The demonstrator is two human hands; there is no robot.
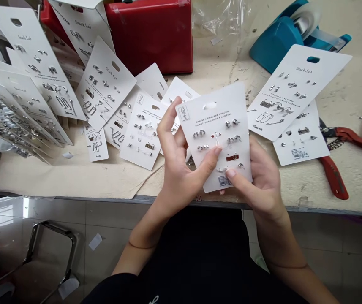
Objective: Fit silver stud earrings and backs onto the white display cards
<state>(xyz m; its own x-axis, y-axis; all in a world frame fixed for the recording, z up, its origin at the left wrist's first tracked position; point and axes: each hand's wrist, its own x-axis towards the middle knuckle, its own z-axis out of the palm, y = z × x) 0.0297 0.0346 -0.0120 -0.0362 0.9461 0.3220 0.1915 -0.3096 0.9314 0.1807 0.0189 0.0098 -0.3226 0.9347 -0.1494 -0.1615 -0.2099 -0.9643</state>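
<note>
A white earring card point(196, 112) is held up over the table's front edge, its printed back towards me. Metal earring backs poke through it in pairs, and a barcode label is near its bottom edge. My left hand point(181, 169) grips the card from the left, thumb pressed near its middle. From the right, my right hand point(263, 181) pinches the lower part, thumb by the bottom row of earring backs. The fingers behind the card are mostly hidden. Just beyond it, more earring cards point(141, 145) lie loosely overlapped on the table.
At the left, many earring cards point(25, 84) stand in a row. A red box point(152, 38) and a teal tape dispenser point(272, 42) are at the back. Two earring cards point(298, 88) overlap at right, beside red-handled pliers point(334, 177). A metal chair frame point(73, 245) stands below left.
</note>
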